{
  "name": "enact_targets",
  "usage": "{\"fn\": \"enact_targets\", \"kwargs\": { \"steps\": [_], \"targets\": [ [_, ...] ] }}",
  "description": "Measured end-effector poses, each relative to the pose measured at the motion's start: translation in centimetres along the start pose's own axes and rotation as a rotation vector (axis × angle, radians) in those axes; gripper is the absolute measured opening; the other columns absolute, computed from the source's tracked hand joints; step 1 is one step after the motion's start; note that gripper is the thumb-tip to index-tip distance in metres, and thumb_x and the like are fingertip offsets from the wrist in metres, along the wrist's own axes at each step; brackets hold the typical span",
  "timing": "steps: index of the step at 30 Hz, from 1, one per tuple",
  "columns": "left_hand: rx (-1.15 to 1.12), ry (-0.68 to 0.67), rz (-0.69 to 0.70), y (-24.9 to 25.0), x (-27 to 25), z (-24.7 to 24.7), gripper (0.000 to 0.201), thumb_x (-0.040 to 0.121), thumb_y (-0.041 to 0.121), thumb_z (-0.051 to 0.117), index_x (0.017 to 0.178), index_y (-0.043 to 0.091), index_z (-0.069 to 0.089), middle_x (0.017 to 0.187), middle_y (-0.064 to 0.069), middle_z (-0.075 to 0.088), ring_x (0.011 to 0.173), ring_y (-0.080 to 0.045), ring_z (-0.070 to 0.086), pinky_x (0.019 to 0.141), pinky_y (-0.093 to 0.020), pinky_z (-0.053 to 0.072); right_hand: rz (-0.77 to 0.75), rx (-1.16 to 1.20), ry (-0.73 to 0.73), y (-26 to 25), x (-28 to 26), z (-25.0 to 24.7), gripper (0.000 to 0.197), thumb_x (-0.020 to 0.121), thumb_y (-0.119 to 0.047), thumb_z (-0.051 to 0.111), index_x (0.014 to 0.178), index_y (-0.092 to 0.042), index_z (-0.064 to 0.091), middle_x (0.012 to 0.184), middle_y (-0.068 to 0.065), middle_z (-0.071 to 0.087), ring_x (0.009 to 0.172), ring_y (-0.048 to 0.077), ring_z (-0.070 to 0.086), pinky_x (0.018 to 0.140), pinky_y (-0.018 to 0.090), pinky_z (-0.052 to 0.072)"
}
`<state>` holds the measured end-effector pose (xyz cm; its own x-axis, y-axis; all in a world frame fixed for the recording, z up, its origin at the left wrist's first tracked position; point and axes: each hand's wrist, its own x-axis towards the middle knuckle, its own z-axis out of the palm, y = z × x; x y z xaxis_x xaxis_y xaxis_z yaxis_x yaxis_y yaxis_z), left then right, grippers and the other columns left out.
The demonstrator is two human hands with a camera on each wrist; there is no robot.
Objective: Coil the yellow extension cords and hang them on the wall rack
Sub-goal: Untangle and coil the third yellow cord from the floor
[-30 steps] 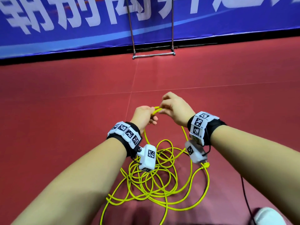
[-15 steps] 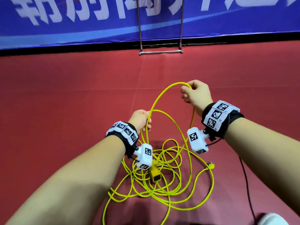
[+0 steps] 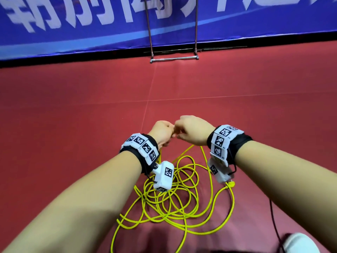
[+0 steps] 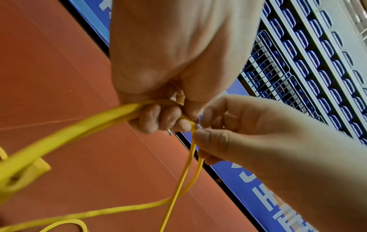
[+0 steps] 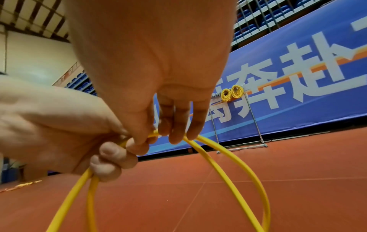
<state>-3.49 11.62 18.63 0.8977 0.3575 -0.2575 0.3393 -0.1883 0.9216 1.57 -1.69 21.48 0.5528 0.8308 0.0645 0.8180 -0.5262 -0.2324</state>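
- Yellow cord [image 3: 184,196] sprawls in a loose tangle on the red floor [image 3: 73,110], right under both wrists, with strands rising to the hands
- Left hand [image 3: 161,133] fisted round two strands; the wrist view shows fingers [image 4: 158,119] curled over them
- Right hand [image 3: 193,129] touching the left, pinching the cord between thumb and fingertips [image 5: 174,135], a loop hanging below
- Plug [image 3: 230,184] lies on the floor beneath the right wrist
- Far off against the blue banner [image 3: 255,19] stands the rack [image 3: 173,58], two coils [image 5: 232,94] hung on it, well apart from the hands
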Motion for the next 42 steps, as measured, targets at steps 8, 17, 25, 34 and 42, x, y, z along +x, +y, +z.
{"fn": "enact_targets", "kwargs": {
  "steps": [8,17,25,34,42],
  "targets": [
    [-0.206,-0.072,-0.027,1.0,-0.4,-0.6,0.027,0.097,0.002,0.050,0.071,0.008,0.050,0.059,-0.009,0.045,0.035,-0.009,0.034,0.040,-0.014,0.024,0.030,-0.128,0.219,0.6,0.3,0.0,0.030,0.090,-0.041,0.063,0.114,-0.023,0.062,0.109,0.005,0.048,0.104,0.027,0.050,0.074,0.038,0.045],
    [-0.201,0.024,-0.101,1.1,0.9,-1.8,0.014,0.098,0.001,0.042,0.092,0.002,0.055,0.065,-0.008,0.056,0.043,-0.014,0.061,0.037,-0.021,0.047,0.124,0.109,0.206,1.6,0.4,-0.7,0.015,0.093,-0.037,0.059,0.094,-0.022,0.055,0.083,-0.003,0.060,0.086,0.031,0.061,0.070,0.037,0.047],
    [-0.170,0.296,-0.321,-4.3,1.7,-7.3,0.028,0.102,0.006,0.038,0.077,0.013,0.048,0.034,0.007,0.048,0.049,-0.013,0.055,0.047,-0.021,0.040,0.135,0.727,0.234,0.3,0.5,-4.3,0.011,0.097,-0.004,0.054,0.089,-0.005,0.048,0.065,0.011,0.058,0.044,0.010,0.055,0.043,0.018,0.040],
    [-0.065,0.081,-0.446,-4.7,0.5,-7.2,0.022,0.100,0.023,0.044,0.085,0.013,0.056,0.076,-0.004,0.062,0.066,-0.020,0.061,0.063,-0.032,0.048,0.255,0.937,0.308,-0.6,1.2,-4.8,0.013,0.099,-0.011,0.052,0.086,-0.011,0.049,0.063,0.005,0.060,0.044,0.016,0.054,0.041,0.022,0.032],
    [-0.137,-0.332,-0.636,-2.9,0.0,-4.0,0.083,0.097,0.067,0.018,0.118,-0.005,0.054,0.088,-0.018,0.074,0.074,-0.032,0.073,0.055,-0.029,0.057,0.263,1.051,0.262,-0.6,1.1,-4.9,0.017,0.100,-0.017,0.053,0.083,-0.015,0.049,0.060,0.000,0.060,0.042,0.012,0.047,0.044,0.021,0.027]
  ]
}}
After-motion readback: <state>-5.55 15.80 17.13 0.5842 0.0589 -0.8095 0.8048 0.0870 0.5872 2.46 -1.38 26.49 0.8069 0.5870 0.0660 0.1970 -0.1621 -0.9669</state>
